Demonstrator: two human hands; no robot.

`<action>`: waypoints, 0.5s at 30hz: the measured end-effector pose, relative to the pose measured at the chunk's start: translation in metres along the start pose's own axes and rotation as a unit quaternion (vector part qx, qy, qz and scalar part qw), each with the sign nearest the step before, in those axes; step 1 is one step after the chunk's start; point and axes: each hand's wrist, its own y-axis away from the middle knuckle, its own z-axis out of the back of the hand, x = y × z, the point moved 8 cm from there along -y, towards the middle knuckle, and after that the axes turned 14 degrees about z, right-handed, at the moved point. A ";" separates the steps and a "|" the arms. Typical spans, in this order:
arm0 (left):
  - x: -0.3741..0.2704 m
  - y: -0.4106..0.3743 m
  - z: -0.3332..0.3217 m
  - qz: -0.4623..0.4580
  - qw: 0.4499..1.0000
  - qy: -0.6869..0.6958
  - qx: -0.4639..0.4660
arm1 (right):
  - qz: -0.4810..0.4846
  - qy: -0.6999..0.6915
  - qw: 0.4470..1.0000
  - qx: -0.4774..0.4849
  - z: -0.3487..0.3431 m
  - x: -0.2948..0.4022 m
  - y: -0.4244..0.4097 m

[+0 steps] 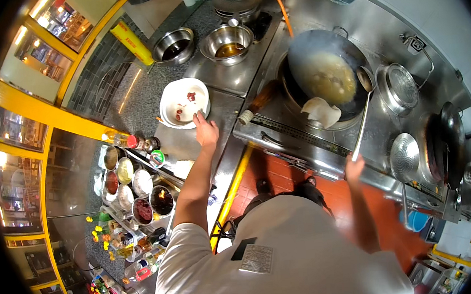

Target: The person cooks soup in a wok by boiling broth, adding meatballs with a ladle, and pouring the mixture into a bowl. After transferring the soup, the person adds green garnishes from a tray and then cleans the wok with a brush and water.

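Observation:
My left hand [206, 129] reaches to the near rim of a white bowl [167, 111] with a few red pieces inside; its fingertips are at the rim, and I cannot tell whether they grip it. In my right hand [354, 167] is the handle of a metal ladle [365, 79], its head at the right inner side of a wok [302, 48]. Steam rises from yellowish liquid [329, 77] in the wok. A folded pale cloth [321, 112] lies over the wok's near rim.
Steel bowls of dark liquid [174, 46] and amber liquid [228, 50] stand behind the white bowl. Seasoning containers [124, 171] and bottles [141, 270] crowd the left. A bamboo brush [261, 101] lies left of the wok. A perforated skimmer [404, 156] and stacked pans [430, 148] are at right.

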 end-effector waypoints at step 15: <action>-0.004 0.003 -0.018 -0.081 0.984 -0.093 0.125 | -0.110 -0.120 0.986 0.035 -0.023 0.045 0.056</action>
